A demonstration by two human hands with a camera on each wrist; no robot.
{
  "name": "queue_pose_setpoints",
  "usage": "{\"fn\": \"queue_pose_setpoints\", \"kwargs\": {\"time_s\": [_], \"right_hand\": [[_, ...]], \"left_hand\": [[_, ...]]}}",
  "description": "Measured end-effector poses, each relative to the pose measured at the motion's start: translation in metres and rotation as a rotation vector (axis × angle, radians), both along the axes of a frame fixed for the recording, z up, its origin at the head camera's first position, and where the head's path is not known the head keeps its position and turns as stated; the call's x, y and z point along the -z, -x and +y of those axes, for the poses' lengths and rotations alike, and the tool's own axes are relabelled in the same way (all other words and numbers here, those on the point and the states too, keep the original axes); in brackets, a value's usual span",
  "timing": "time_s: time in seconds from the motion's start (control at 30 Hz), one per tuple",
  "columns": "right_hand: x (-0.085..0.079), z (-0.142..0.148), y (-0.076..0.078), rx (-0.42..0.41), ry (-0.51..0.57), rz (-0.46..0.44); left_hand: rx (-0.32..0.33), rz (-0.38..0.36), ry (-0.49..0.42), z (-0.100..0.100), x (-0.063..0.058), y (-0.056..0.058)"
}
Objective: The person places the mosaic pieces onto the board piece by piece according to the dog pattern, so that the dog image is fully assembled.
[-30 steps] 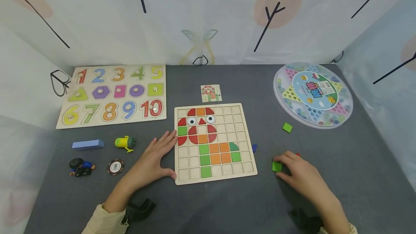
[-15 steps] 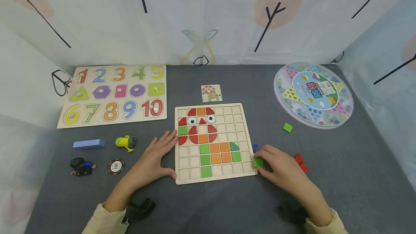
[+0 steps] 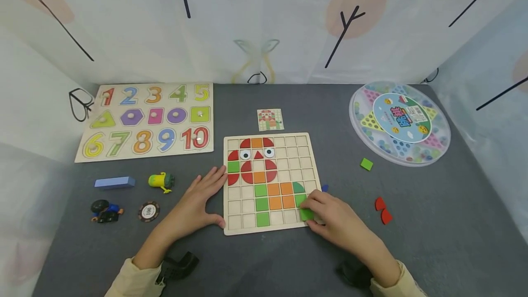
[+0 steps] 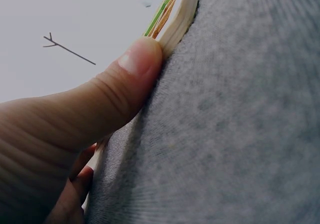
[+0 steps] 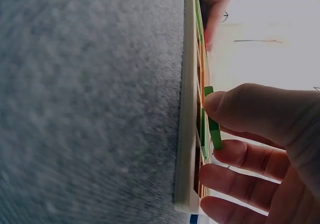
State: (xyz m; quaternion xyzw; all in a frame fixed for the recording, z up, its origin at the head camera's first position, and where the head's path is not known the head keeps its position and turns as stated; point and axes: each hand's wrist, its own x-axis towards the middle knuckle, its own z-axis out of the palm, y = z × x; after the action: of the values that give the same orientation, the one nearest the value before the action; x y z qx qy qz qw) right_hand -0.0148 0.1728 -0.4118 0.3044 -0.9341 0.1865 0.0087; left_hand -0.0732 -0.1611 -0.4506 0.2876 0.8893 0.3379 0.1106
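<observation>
At the near edge of the grey tabletop [image 3: 433, 223], the right hand [image 3: 334, 223] pinches a green tile [image 3: 306, 214] betw. thumb and fingers, over the bottom-right corner of the grid board [image 3: 271, 182]. Right-wrist view: tile is held tilted, one edge at the board surface, not lying flat in a cell. Left hand [image 3: 198, 203] lies flat w/ fingers straight along the board's left edge, thumb pressed on its near-left corner; it holds nothing. Left-wrist view shows the thumb against the board's rim.

On the board: red, orange & green pieces plus two eye tiles form a figure in the upper left and middle.

Left of the hand: a toy car [image 3: 105, 211], a chip [image 3: 148, 211], a yellow figure [image 3: 162, 181] and a blue block [image 3: 114, 183]. Right of the board: a small blue piece [image 3: 324, 188] just beside its edge, two red pieces [image 3: 382, 210] touching each other, a 2nd green tile [image 3: 366, 164] further back.

Behind the board: a small pattern card [image 3: 270, 119]. Far left, a number puzzle [image 3: 148, 120]; far right, a round clear game case [image 3: 399, 123].
</observation>
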Motion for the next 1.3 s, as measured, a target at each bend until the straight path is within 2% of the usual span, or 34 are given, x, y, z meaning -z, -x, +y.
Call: {"fn": "queue_pose_setpoints", "kwargs": {"time_s": [0.33, 0.53, 0.8, 0.9, 1.0, 1.1, 1.2, 1.3], "right_hand": [[0.003, -0.002, 0.000, -0.017, 0.004, 0.037], [0.003, -0.001, -0.001, -0.011, 0.003, 0.029], [-0.001, 0.001, 0.000, 0.032, -0.004, -0.015], [-0.008, 0.013, 0.004, 0.057, 0.014, 0.029], [-0.020, 0.034, 0.012, 0.115, 0.026, 0.112], [-0.032, 0.059, 0.018, 0.233, -0.007, 0.146], [-0.039, 0.085, 0.018, 0.362, -0.065, 0.107], [-0.039, 0.107, 0.011, 0.468, -0.126, -0.002]], "left_hand": [[-0.004, -0.007, 0.005, 0.000, 0.000, 0.000], [-0.003, -0.006, 0.007, 0.000, 0.001, 0.001], [-0.004, -0.003, 0.010, 0.000, 0.001, 0.000], [-0.001, 0.001, 0.003, 0.000, 0.002, 0.000], [0.001, 0.002, -0.002, 0.000, 0.003, 0.000], [0.000, -0.002, 0.001, 0.000, 0.002, 0.000], [-0.001, -0.007, 0.005, 0.000, 0.002, 0.000], [0.000, -0.007, 0.005, 0.000, 0.002, 0.001]]}}
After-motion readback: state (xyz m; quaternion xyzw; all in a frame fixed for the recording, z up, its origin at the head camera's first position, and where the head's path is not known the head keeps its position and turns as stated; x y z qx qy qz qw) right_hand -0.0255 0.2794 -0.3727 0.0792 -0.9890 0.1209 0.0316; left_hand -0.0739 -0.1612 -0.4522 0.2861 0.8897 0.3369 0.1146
